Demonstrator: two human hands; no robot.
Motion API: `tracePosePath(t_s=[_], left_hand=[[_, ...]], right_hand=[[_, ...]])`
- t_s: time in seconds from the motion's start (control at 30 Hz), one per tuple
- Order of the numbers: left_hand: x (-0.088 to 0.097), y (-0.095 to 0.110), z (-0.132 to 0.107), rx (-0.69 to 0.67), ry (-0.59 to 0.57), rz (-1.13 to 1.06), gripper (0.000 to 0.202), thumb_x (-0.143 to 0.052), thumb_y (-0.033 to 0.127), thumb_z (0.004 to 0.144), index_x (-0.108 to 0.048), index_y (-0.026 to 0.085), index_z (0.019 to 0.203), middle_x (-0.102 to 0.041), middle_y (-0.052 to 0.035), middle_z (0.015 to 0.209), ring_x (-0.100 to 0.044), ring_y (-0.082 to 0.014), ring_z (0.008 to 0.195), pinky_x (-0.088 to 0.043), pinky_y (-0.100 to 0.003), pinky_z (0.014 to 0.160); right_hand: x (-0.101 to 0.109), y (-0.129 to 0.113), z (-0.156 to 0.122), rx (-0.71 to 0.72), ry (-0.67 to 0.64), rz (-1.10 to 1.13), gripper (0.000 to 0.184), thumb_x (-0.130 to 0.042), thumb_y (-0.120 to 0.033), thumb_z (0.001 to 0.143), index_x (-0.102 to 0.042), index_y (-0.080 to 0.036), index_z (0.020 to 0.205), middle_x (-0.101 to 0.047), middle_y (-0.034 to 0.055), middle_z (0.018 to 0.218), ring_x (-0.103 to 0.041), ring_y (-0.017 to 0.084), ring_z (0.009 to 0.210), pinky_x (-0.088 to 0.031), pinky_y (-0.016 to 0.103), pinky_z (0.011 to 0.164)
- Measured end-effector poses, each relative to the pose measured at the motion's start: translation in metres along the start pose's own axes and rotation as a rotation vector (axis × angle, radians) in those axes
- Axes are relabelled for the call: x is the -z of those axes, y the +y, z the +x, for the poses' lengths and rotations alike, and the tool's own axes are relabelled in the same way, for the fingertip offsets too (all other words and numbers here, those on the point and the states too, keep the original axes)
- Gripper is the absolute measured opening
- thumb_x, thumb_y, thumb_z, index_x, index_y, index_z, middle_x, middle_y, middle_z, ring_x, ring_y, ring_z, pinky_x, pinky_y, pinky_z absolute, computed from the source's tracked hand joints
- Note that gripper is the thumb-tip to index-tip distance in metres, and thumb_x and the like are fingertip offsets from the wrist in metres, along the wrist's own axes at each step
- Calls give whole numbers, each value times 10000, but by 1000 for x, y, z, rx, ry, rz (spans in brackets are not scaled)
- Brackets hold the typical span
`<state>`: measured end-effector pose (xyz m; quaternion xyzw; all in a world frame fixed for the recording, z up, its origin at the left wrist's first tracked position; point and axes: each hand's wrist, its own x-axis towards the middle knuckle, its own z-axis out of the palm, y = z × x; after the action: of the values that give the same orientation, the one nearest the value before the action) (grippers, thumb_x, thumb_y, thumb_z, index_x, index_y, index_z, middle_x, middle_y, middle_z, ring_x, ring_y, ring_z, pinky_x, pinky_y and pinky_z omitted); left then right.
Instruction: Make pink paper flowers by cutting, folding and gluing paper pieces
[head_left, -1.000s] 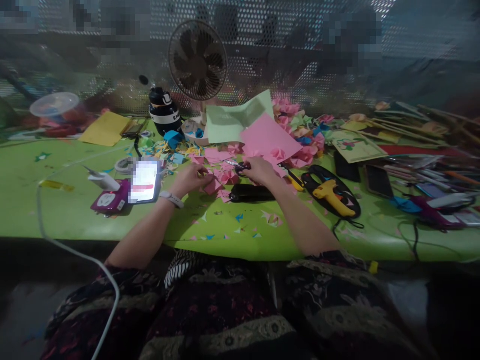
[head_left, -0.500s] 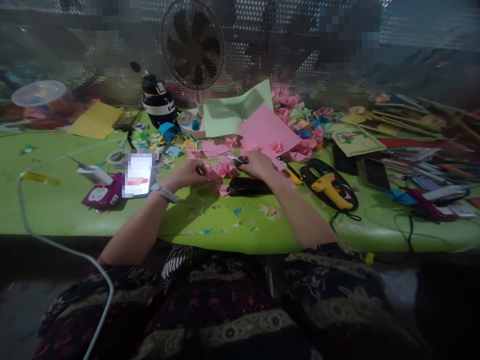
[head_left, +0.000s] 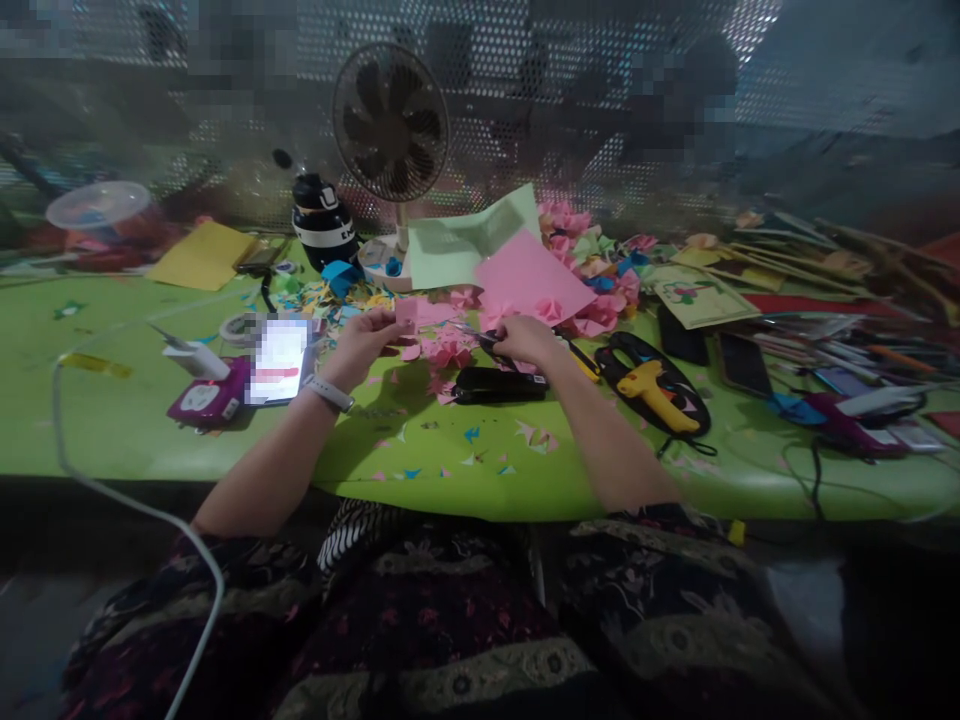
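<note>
My left hand (head_left: 369, 342), with a white watch band on its wrist, pinches a small piece of pink paper (head_left: 406, 314) at its fingertips. In my right hand (head_left: 525, 340) is a pair of scissors (head_left: 480, 333), blades pointing left toward that paper. Crumpled pink paper flowers (head_left: 448, 350) lie between the two hands. Just below them rests a black stapler (head_left: 500, 385). Behind the hands, a large pink sheet (head_left: 534, 277) leans over a light green sheet (head_left: 472, 235).
A lit phone (head_left: 279, 362) stands by a purple box (head_left: 214, 395) at left. To the right lies a yellow glue gun (head_left: 651, 390) on a black pad. A fan (head_left: 390, 125) and a black bottle (head_left: 324, 225) stand behind. Paper scraps litter the green table (head_left: 450, 490).
My left hand has moved up and now has a small pink paper piece at its fingertips. My right hand keeps the scissors near the same spot. The view has tilted slightly.
</note>
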<state>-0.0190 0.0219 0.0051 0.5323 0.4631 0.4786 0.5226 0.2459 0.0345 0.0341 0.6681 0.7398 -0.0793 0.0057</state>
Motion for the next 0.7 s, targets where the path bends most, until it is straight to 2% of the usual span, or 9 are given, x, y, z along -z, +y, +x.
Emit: tracePosePath(t_s=[0.13,0.2,0.33,0.47,0.53,0.6,0.7], left_hand=[[-3,-1,-2,1,-23,-64,344,-840,441,749,-653,158,806,-736,-54,717,-696,-117,589,-389,-174,453],[-6,0,-3,6,-1,-138,344,-853,417,744,-625,163,788,-731,-40,694,-700,-116,596,-437,-174,488],[-10,2,-5,52,-28,-285,309,-862,311,749,-602,164,828,-772,-47,829,-749,-137,739,-534,-195,610],[-11,1,-6,56,-11,-347,263,-846,261,770,-622,157,859,-776,-48,858,-750,-132,774,-539,-200,639],[-12,1,-6,31,16,-364,242,-839,257,776,-659,160,906,-776,-37,855,-745,-126,779,-544,-209,664],[-13,1,-7,16,23,-367,234,-834,253,778,-693,165,942,-776,-31,868,-741,-124,801,-548,-219,693],[-16,4,-11,28,26,-380,201,-835,252,769,-706,165,895,-776,-38,894,-742,-138,851,-548,-238,729]], right_hand=[[3,8,2,-5,1,70,135,-694,-282,830,-762,-165,838,-760,104,859,-679,222,800,-401,289,662],[2,13,4,-10,36,136,173,-687,-331,844,-748,-170,854,-756,89,849,-666,205,789,-386,281,651],[-3,20,6,-1,123,279,207,-708,-349,832,-696,-173,941,-756,79,944,-656,200,828,-392,274,662],[-10,20,11,-8,214,399,183,-739,-319,792,-656,-183,882,-735,76,931,-648,217,838,-422,290,678],[-12,18,15,-16,284,549,178,-750,-289,763,-642,-187,861,-721,64,896,-644,213,827,-456,304,701],[-12,15,18,7,331,790,205,-762,-255,733,-633,-184,876,-710,55,889,-642,195,819,-492,312,731],[-12,5,16,78,277,1142,288,-801,-246,679,-642,-172,908,-703,38,882,-634,158,798,-518,301,751]])
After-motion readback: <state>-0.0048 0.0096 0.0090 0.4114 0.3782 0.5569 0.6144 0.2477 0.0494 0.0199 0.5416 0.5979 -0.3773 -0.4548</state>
